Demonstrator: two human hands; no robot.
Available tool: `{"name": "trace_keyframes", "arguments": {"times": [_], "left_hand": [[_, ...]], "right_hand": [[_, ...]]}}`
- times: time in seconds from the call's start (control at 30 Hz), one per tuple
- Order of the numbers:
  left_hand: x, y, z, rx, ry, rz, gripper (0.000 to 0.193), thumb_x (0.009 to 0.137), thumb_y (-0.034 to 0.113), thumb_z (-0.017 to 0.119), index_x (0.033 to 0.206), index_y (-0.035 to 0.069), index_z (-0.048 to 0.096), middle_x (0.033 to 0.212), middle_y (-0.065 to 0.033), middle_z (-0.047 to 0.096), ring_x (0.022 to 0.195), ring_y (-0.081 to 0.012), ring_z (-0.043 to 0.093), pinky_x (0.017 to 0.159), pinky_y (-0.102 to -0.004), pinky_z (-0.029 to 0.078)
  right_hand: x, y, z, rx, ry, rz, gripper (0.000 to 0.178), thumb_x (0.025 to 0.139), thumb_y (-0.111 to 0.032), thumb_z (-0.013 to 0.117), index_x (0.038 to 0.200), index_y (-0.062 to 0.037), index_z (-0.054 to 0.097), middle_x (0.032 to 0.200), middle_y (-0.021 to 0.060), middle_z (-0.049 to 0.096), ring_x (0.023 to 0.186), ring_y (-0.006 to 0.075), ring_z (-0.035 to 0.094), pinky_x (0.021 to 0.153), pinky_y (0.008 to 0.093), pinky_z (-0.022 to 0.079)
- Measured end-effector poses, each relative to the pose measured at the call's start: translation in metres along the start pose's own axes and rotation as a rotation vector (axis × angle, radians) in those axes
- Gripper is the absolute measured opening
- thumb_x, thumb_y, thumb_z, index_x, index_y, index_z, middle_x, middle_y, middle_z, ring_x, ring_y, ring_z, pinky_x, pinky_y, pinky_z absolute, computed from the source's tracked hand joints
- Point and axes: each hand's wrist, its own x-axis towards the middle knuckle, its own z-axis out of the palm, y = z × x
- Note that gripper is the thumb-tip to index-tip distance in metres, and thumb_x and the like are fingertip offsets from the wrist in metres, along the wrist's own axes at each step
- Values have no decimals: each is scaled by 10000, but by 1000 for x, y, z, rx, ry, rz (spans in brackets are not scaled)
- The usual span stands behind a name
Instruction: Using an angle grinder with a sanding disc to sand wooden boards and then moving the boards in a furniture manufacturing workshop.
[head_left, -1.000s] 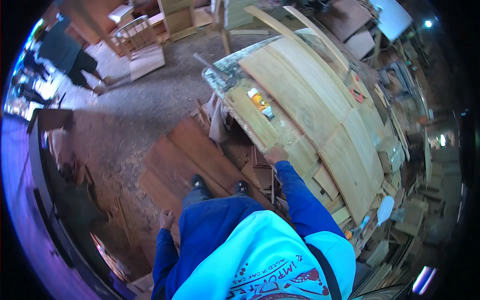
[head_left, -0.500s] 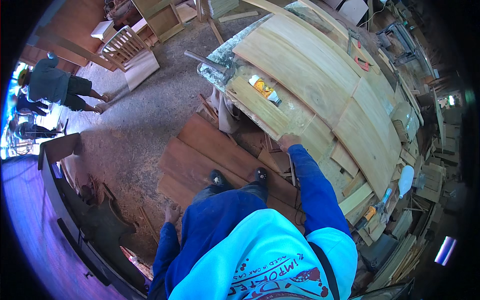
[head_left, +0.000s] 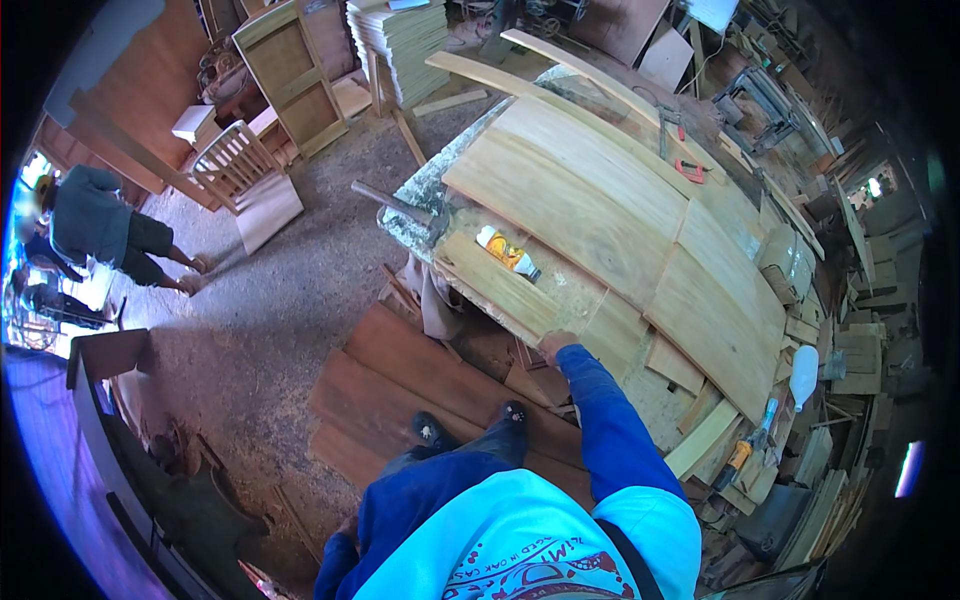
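One right hand point(head_left: 556, 344) rests at the near edge of a narrow pale wood strip point(head_left: 500, 288) on the tabletop point(head_left: 430, 195); whether its grip closes on the strip cannot be told. One left hand point(head_left: 347, 527) hangs low by the hip, mostly hidden, its grip unreadable. One yellow-and-white glue bottle point(head_left: 508, 252) lies on its side just beyond the strip. Three broad curved pale panels point(head_left: 600, 210) cover most of the dusty tabletop, with one red clamp point(head_left: 690, 170) near its far edge. Two dark shoes point(head_left: 470, 425) stand on reddish boards point(head_left: 400, 385) stacked on the gritty workshop floor point(head_left: 290, 280). One wooden chair point(head_left: 240, 180) lies tipped; another person point(head_left: 105, 225) bends at the left.
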Motion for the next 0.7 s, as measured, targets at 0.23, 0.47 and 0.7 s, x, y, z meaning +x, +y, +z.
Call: {"name": "trace_keyframes", "arguments": {"times": [0.23,0.47,0.7], "left_hand": [[-27,39,71,38,-177,5,335,918,326,597,976,24,728,1027,-156,722,977,-305,675,817,-433,541],[-17,66,108,74,-291,20,364,914,349,596,1010,22,724,1066,-177,712,1014,-326,668,849,-439,534],[-10,122,101,-1,-199,-45,396,910,372,596,1044,21,720,1105,-199,702,1051,-347,662,880,-445,527]], "right_hand": [[4,-9,4,1,65,112,263,786,-190,683,1038,-216,754,1097,78,724,1064,303,690,868,445,568],[8,-17,-12,-32,-16,153,296,821,-190,666,1105,-240,737,1195,68,703,1141,288,664,925,431,550],[85,-3,72,-220,227,-25,273,889,-278,573,1004,-101,746,983,145,742,905,339,716,799,462,571]]}}
